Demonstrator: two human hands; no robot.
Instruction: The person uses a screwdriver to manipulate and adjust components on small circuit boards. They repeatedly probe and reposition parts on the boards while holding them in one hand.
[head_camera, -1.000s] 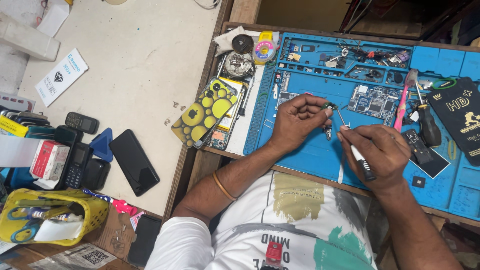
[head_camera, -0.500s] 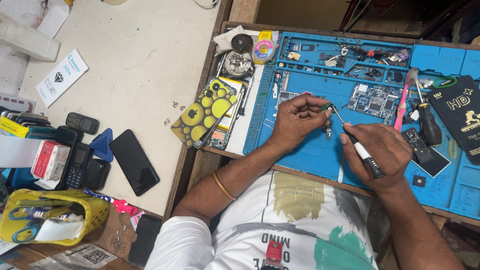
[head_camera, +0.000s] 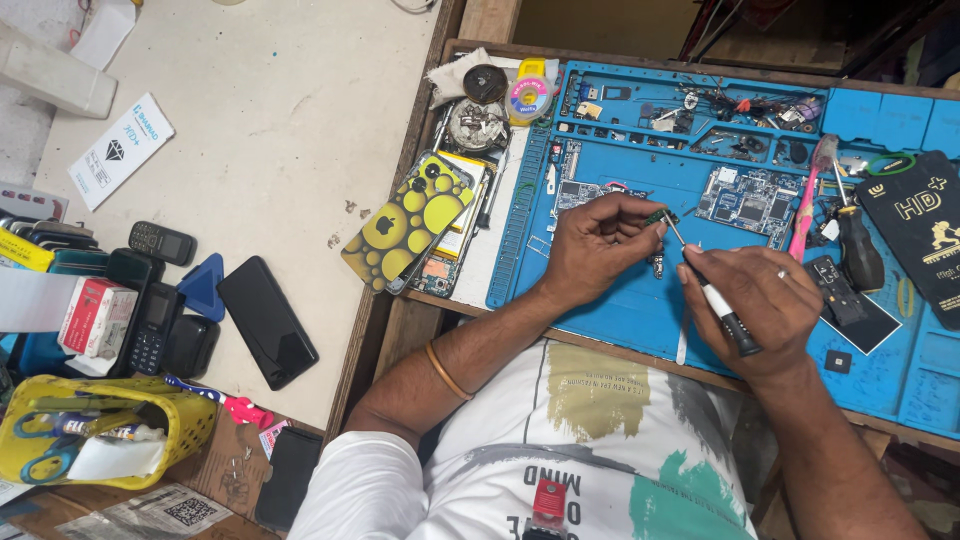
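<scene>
Our right hand (head_camera: 765, 310) is closed around a screwdriver (head_camera: 712, 296), white shaft with a black grip, its tip pointing to eleven o'clock. There it meets a small part (head_camera: 655, 215) pinched between the thumb and fingers of our left hand (head_camera: 595, 245); the part is too small to identify. Both hands hover over a blue mat (head_camera: 620, 310), and just below the tip, at six o'clock from it, a small metal piece (head_camera: 657, 265) lies on the mat.

At one o'clock from the hands sits a circuit board (head_camera: 748, 205), and beyond it at three o'clock a pink brush (head_camera: 808, 205). At nine o'clock from our left hand, a yellow-spotted case (head_camera: 405, 222) lies on a stack at the mat's edge. Farther out at nine o'clock, a black phone (head_camera: 267, 322) lies on the white table (head_camera: 270, 110), and at eight o'clock a yellow basket (head_camera: 150, 450) stands at the corner.
</scene>
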